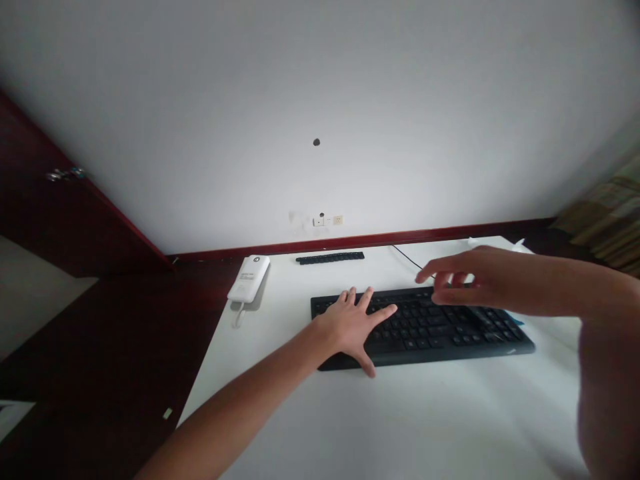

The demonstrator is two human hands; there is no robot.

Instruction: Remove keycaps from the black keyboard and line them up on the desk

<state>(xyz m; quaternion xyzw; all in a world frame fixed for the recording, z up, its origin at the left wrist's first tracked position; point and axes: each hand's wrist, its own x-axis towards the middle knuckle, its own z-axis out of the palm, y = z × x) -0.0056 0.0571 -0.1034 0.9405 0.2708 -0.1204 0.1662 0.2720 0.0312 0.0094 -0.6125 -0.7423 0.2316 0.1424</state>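
The left hand (346,325), splayed wide, seemingly steadies the computer keyboard (423,327). The right hand (477,272), half-curled above it, would need lowering for contact.

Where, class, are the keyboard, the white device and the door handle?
Keyboard (421,325), head view: keys near its middle.
White device (251,277), head view: its upper face.
Door handle (65,175), head view: its metal lever.

A hand could pass over the near middle of the table (400,413) or between the white device (251,277) at left and the keyboard (425,327), whose left part the left hand (350,323) blocks and whose far right the right hand (463,273) overhangs, while a black strip (330,258) lies farther back
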